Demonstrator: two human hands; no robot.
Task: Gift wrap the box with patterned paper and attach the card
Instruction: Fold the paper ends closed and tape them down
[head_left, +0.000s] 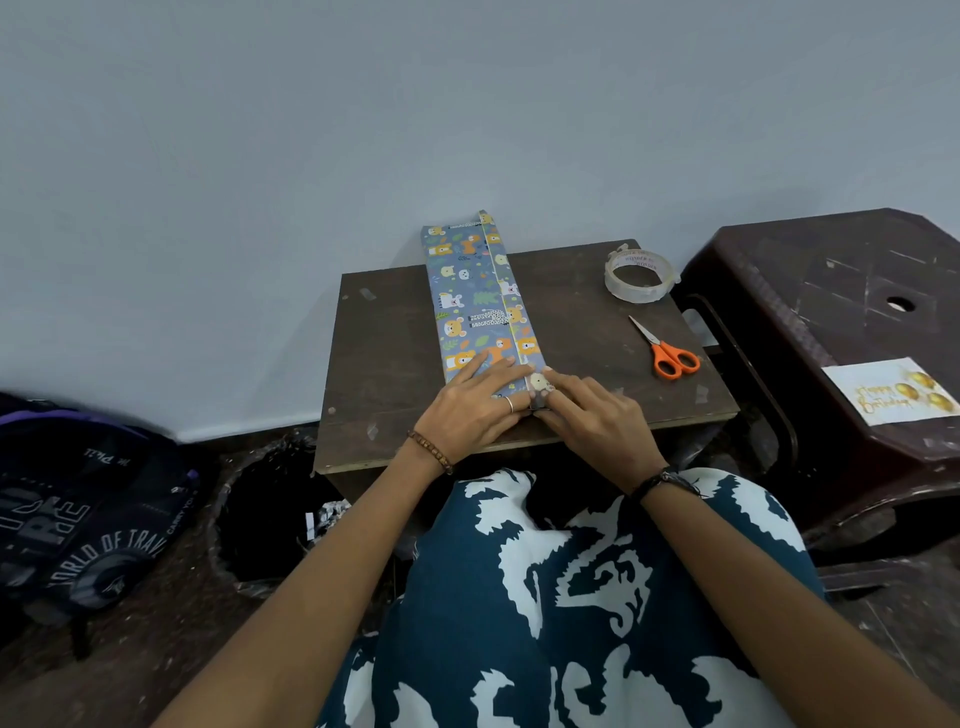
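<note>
We see a long, narrow box wrapped in blue-grey patterned paper (475, 296) printed with orange and yellow cartoon animals, white creatures and green leaves, lying lengthwise on the small dark brown wooden tabletop (571, 322), running from the near edge at 6 o'clock toward 12 o'clock, where its far end juts past the tabletop's back edge against the pale blue wall (363, 130). A lengthwise seam runs along the right part of the top face, where one edge of the paper overlaps the other and shows as a thin pale line. The left hand (470, 405), with a ring on one finger and a brown bead bracelet at the wrist, lies flat with straight fingers pressing the paper at the box's near end. The right hand (592, 415), a dark band at its wrist, rests just beside it on the seam, fingers laid forward on the paper; we cannot tell whether its grip is closed on anything. At 2 o'clock on the tabletop sits a roll of clear adhesive tape (638, 273), and nearer, at 3 o'clock, orange-handled scissors (665, 347). Farther at 3 o'clock, on a dark maroon plastic stool (831, 291), lies a white birthday card with gold balloons (891, 391).
</note>
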